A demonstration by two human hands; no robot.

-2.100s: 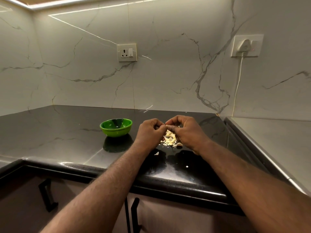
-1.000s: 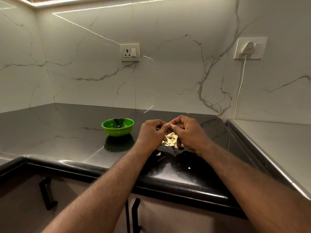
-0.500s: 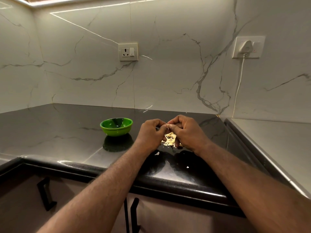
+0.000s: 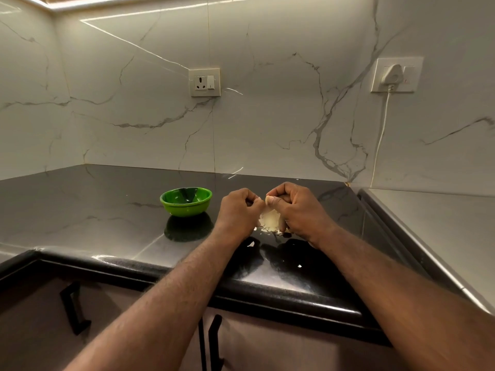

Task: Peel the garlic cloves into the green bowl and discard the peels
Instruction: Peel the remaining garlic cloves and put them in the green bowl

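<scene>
Clove (image 4: 267, 200) pinched between fingertips of left hand (image 4: 239, 211) and right hand (image 4: 297, 207), both closed tight, above peels (image 4: 269, 222) on worktop (image 4: 107, 210). Bowl (image 4: 186, 201) left, apart.

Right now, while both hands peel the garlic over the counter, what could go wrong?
1. The bowl sits left of the hands, not under them, so a slipped clove would likely land on the counter.
2. The peels are piling below the hands; a dropped clove may get lost among them.
3. Small scraps lie near the counter's edge and may fall off.
</scene>
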